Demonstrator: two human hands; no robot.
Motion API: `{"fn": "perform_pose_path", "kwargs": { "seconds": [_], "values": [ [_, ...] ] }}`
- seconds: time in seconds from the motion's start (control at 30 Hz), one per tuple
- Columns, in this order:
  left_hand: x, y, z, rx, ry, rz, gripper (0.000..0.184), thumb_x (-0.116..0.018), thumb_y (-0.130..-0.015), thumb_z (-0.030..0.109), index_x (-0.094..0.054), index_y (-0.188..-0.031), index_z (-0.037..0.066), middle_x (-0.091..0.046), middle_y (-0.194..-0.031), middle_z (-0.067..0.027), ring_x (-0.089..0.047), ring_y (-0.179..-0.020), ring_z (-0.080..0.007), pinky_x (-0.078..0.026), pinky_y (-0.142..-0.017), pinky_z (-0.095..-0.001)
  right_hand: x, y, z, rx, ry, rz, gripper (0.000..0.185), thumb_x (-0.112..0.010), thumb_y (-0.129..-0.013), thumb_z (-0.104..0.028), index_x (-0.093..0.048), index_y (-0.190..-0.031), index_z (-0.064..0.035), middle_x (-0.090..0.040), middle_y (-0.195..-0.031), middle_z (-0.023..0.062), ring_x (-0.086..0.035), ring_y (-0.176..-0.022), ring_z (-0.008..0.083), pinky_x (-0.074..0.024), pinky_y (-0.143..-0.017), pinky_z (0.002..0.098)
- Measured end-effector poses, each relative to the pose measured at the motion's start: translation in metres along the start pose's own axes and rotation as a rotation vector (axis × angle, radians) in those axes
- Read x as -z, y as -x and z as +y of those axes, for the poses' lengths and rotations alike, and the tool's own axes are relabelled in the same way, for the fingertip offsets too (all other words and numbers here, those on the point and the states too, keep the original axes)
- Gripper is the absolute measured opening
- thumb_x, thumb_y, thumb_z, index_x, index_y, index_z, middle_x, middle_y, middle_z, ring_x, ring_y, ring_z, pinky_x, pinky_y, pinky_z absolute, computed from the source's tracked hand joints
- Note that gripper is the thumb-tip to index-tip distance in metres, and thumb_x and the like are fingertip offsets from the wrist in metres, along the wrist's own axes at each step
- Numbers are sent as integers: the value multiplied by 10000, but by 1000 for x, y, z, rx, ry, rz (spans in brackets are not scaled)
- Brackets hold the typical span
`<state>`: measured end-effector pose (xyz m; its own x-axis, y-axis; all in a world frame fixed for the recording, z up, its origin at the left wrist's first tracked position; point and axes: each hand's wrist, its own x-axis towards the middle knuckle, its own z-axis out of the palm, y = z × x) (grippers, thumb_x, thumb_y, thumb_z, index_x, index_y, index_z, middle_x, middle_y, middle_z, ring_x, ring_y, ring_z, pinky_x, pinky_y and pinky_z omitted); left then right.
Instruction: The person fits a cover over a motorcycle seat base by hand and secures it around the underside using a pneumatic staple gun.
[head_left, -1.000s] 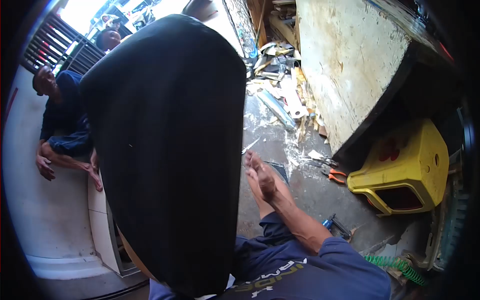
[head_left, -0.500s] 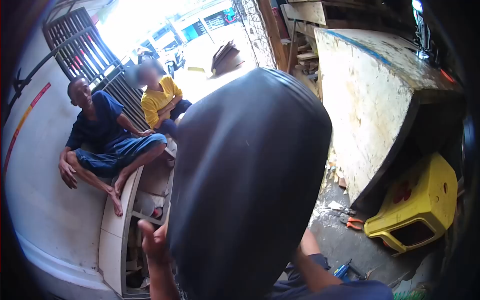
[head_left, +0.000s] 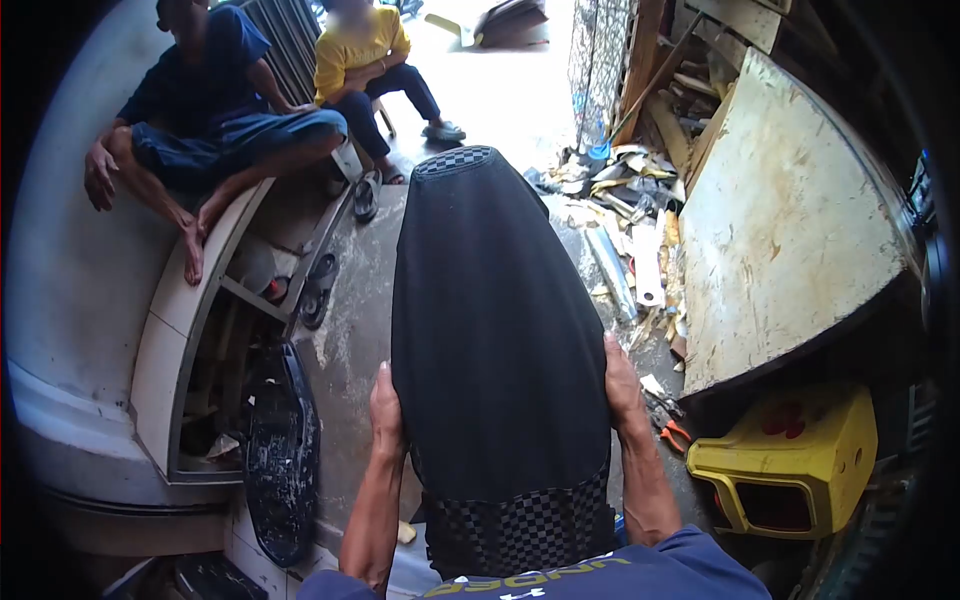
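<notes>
A black motorcycle seat (head_left: 500, 330) with checkered patches at its far tip and near end stands in front of my chest, pointing away from me. My left hand (head_left: 387, 408) grips its left edge, with the thumb up along the side. On the opposite edge, my right hand (head_left: 624, 385) holds the seat in the same way. Most of the fingers of both hands are hidden behind the seat. Its underside cannot be seen.
Two people sit at the upper left, one on a tiled ledge (head_left: 160, 345). A black seat base (head_left: 280, 455) leans below it. On the right are a worn white board (head_left: 790, 230), a yellow plastic stool (head_left: 790, 460), orange-handled pliers (head_left: 674, 434) and scattered scraps (head_left: 640, 215).
The seat has come down and away from my face, so its whole top now shows. My view has tilted downward. My right hand, hidden before, is now visible on the right edge.
</notes>
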<state>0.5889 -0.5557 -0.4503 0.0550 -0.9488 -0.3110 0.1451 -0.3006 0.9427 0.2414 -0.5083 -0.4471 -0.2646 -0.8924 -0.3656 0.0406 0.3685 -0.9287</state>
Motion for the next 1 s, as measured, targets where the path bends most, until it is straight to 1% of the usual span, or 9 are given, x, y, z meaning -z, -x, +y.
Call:
{"fn": "perform_pose_path", "kwargs": {
  "seconds": [0.07,0.27,0.33,0.37,0.6,0.67,0.73,0.83,1.0],
  "values": [
    [10,-3,-36,-71,-99,134,530,-284,-1103,384,-575,-1273,-25,-645,-1145,-110,-612,-1007,-182,-491,-924,-323,-6,-7,30,228,-15,25,669,-310,-1089,-486,-458,-1439,64,-587,-1360,194,-568,-1227,252,-426,-1050,358],
    [22,22,-14,14,54,185,364,-436,-1094,350,-583,-1079,17,-644,-964,-43,-593,-882,-101,-503,-829,-304,5,1,-17,22,16,149,405,-615,-1009,-318,-597,-1176,51,-636,-1008,60,-574,-923,117,-458,-887,272],
    [38,23,-1,110,26,123,369,-453,-1090,343,-577,-1156,2,-663,-1053,-67,-628,-941,-126,-515,-862,-297,20,-7,-23,-2,48,25,286,-671,-969,-242,-610,-1066,20,-635,-913,36,-563,-813,90,-462,-802,255],
    [47,25,3,193,-11,50,392,-471,-1086,336,-571,-1233,-13,-682,-1143,-91,-663,-1000,-151,-528,-895,-290,16,-10,-24,25,-244,-17,193,-699,-936,-160,-595,-998,-10,-624,-867,15,-535,-730,67,-448,-729,226],
    [61,21,30,345,326,-187,497,-508,-1064,357,-533,-1355,-46,-664,-1262,-134,-665,-1112,-194,-535,-968,-326,11,-5,-50,-47,-277,-134,252,-622,-1021,-238,-623,-1114,-4,-707,-1013,59,-674,-832,74,-538,-739,210],
    [54,23,34,221,258,-196,501,-502,-1063,377,-554,-1333,-42,-671,-1248,-133,-677,-1082,-202,-549,-946,-334,18,1,-53,-26,-335,-38,324,-593,-1038,-269,-627,-1201,9,-714,-1052,50,-683,-844,94,-550,-765,226],
    [49,32,39,165,252,-60,466,-486,-1070,372,-602,-1280,-28,-697,-1177,-126,-693,-1016,-203,-564,-902,-329,31,4,-56,-59,-383,-190,328,-546,-1061,-279,-634,-1227,-10,-715,-1080,44,-675,-934,109,-544,-852,255],
    [37,27,30,37,230,166,433,-472,-1079,353,-634,-1227,-20,-715,-1102,-109,-696,-941,-185,-564,-874,-317,4,6,-46,100,-248,82,319,-506,-1079,-278,-644,-1175,-7,-713,-991,42,-655,-792,94,-540,-750,222],
    [72,26,14,-178,-143,294,420,-469,-1089,340,-651,-1154,-33,-717,-1026,-57,-663,-884,-123,-532,-823,-266,31,-1,-50,250,-21,133,311,-500,-1086,-279,-643,-984,-22,-645,-836,-11,-547,-706,33,-461,-636,199]
  ]
}}
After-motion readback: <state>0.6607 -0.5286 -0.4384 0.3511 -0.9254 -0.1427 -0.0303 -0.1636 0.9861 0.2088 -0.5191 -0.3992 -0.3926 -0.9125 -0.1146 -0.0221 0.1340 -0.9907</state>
